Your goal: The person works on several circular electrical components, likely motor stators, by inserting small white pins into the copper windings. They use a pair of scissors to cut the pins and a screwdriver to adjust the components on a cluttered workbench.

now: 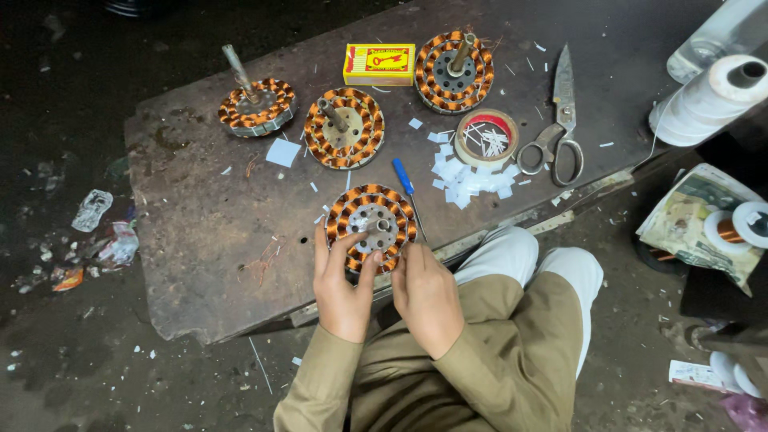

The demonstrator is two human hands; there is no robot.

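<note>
Both our hands grasp a copper-wound stator (370, 226).
L hand (342, 290) & R hand (426, 298) clasp its near rim w/ fingers at the workbench (200, 224) edge; blue screwdriver (406, 182) just beside.

The near rim of the wound stator (370, 224) sits behind the left hand (342, 292) and right hand (426, 296), so the copper coils there cannot be seen. The right hand's fingers (410, 258) curl behind the rim, and whether they pinch anything is impossible to tell. The tabletop's (208, 232) front edge disappears under the forearms. At the right border a white thread spool (708, 96), a clear bottle (720, 32) and a copper wire reel (740, 226) are cut off. The white scraps inside the tape roll (486, 138) are too small to identify.
</note>
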